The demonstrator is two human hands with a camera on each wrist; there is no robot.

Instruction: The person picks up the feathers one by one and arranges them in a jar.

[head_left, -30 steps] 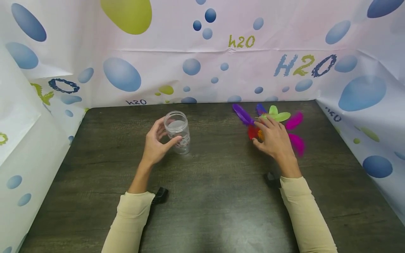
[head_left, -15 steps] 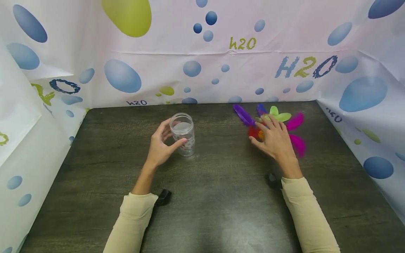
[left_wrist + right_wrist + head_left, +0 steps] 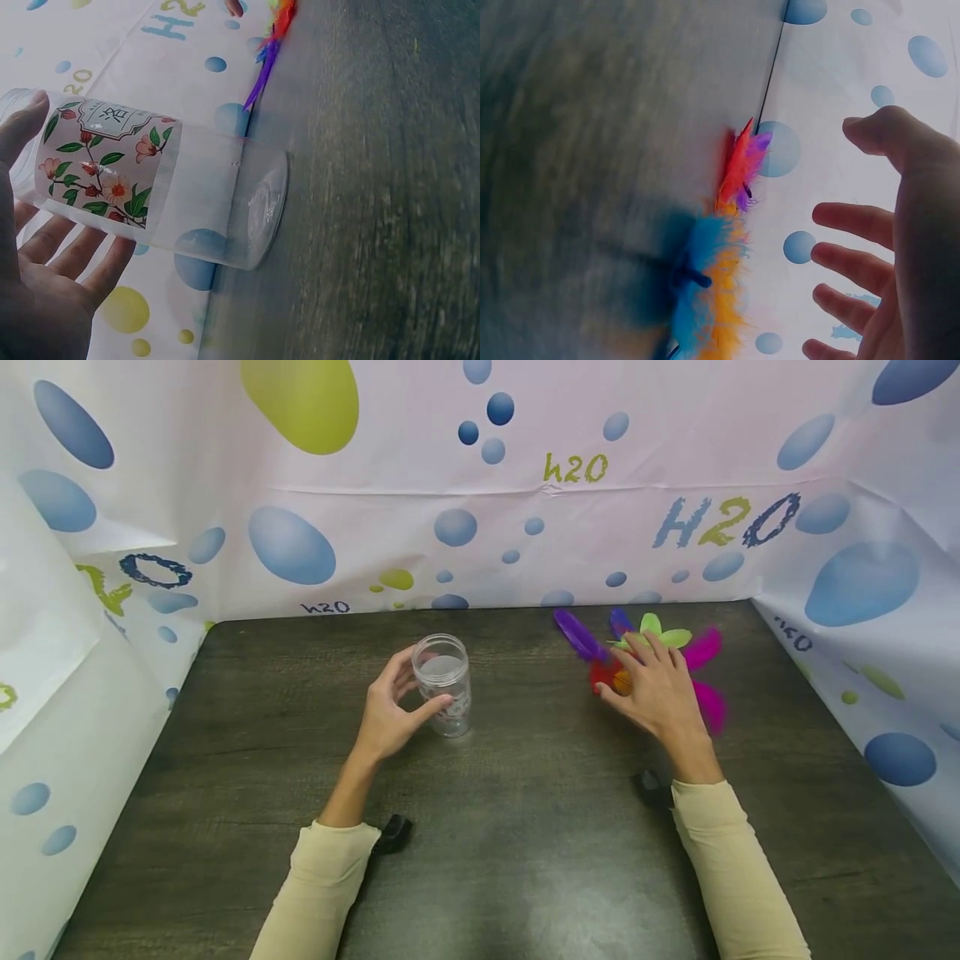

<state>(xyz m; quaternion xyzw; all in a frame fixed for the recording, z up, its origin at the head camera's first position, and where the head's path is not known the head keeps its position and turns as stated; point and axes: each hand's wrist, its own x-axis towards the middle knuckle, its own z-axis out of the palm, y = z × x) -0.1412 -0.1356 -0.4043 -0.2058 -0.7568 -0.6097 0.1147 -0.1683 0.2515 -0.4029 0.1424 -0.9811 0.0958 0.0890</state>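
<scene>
My left hand (image 3: 386,718) grips a clear, lidless jar (image 3: 444,675) by its upper part, thumb on one side and fingers around the other. The left wrist view shows its pink floral label (image 3: 105,169) and its transparent base (image 3: 266,210) close to the tabletop. On the right, my right hand (image 3: 660,689) hovers with spread fingers over a group of coloured feathers. Among them are purple (image 3: 577,635), green (image 3: 671,637), red (image 3: 600,677) and magenta (image 3: 708,706) feathers. Blue (image 3: 697,277) and orange (image 3: 727,300) feathers appear below that hand in the right wrist view; it holds nothing.
A dark wood-grain table (image 3: 510,793) lies under everything. Behind it and along both sides hangs a white sheet (image 3: 390,518) printed with blue and green drops and H2O lettering. A black device (image 3: 393,833) is strapped by the left cuff.
My left hand has carried the jar a little to the right and nearer to me. The right hand has stayed almost in place over the feathers.
</scene>
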